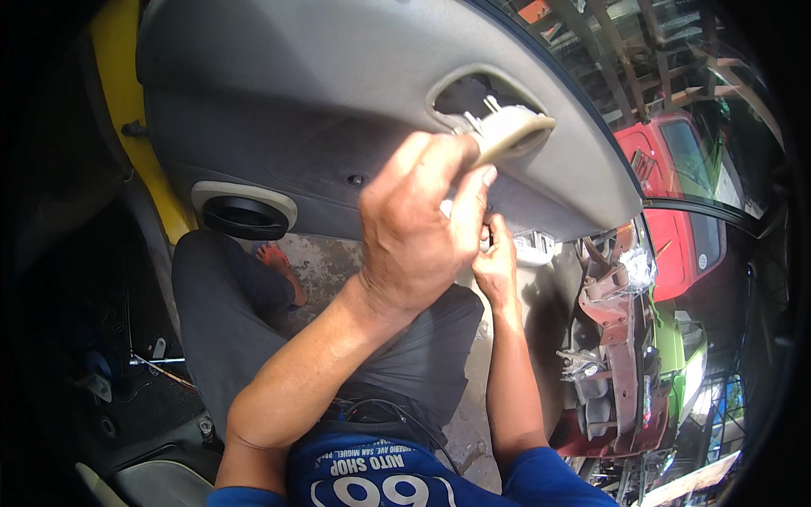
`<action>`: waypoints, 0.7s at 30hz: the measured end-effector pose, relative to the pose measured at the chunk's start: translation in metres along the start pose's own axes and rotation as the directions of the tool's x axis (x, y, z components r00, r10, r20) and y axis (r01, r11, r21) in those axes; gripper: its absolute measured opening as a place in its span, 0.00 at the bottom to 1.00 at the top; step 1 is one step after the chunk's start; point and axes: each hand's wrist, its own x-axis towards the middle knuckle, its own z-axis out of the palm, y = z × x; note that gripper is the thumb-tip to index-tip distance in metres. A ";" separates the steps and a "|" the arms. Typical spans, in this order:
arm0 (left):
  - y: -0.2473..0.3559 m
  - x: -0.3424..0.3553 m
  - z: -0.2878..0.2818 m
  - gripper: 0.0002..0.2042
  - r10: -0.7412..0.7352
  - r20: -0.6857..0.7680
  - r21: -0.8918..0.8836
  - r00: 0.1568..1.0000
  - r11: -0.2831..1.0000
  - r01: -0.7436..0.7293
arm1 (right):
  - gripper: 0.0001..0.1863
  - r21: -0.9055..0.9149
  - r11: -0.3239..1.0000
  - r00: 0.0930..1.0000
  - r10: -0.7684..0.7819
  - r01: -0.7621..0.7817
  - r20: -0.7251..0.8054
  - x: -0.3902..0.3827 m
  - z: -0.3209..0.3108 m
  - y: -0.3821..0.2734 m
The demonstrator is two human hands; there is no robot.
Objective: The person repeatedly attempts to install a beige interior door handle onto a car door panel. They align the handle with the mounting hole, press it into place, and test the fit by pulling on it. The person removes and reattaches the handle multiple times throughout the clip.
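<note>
My left hand (418,203) is closed, thumb and fingers pinching the lower edge of a beige inside door handle piece (514,137). That piece is tilted out of the oval opening (473,91) in the grey door panel (279,76), and pale prongs stick up from its back. Just below and to the right, my right hand (497,264) is closed with its fingertips together near the panel's lower edge. What it grips, if anything, is mostly hidden behind my left hand.
A round black speaker (245,217) sits low in the panel at left, beside the yellow door frame (118,76). Tools (160,362) lie on the dark car floor at left. Rusty car parts (612,321) and a red vehicle (667,169) stand at right.
</note>
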 end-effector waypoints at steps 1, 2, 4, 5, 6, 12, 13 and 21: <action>0.006 -0.004 0.001 0.08 0.053 0.039 -0.035 0.998 0.998 -0.052 | 0.27 0.031 0.999 0.999 0.036 -0.035 -0.026 -0.001 0.000 -0.001; 0.008 -0.004 0.002 0.09 0.087 0.010 -0.076 0.996 0.993 -0.086 | 0.27 -0.053 0.999 0.999 0.008 -0.010 -0.039 0.001 0.000 -0.003; 0.010 -0.005 0.002 0.10 0.035 0.044 -0.047 0.998 0.998 -0.033 | 0.28 -0.073 0.992 0.994 0.100 -0.103 -0.035 0.001 0.000 -0.005; 0.009 -0.005 0.002 0.10 -0.008 0.082 -0.050 0.997 0.999 0.012 | 0.27 -0.102 0.986 0.991 0.125 -0.128 -0.038 -0.001 0.000 -0.005; 0.009 -0.004 0.000 0.10 0.016 0.092 -0.074 0.996 0.997 -0.009 | 0.27 -0.098 0.990 0.995 0.097 -0.100 -0.033 0.000 0.001 -0.006; 0.009 0.031 -0.015 0.15 -0.362 0.208 -0.114 0.909 0.914 0.390 | 0.27 -0.140 0.988 0.997 0.062 -0.070 -0.055 -0.005 0.002 -0.010; 0.009 0.039 -0.016 0.18 -0.456 0.229 -0.189 0.860 0.846 0.499 | 0.27 -0.069 0.996 0.996 0.051 -0.056 -0.069 -0.005 0.003 -0.011; 0.031 0.053 -0.021 0.25 -0.405 0.372 0.051 0.835 0.907 0.417 | 0.29 -0.141 0.985 0.994 0.090 -0.099 -0.069 -0.006 -0.002 -0.017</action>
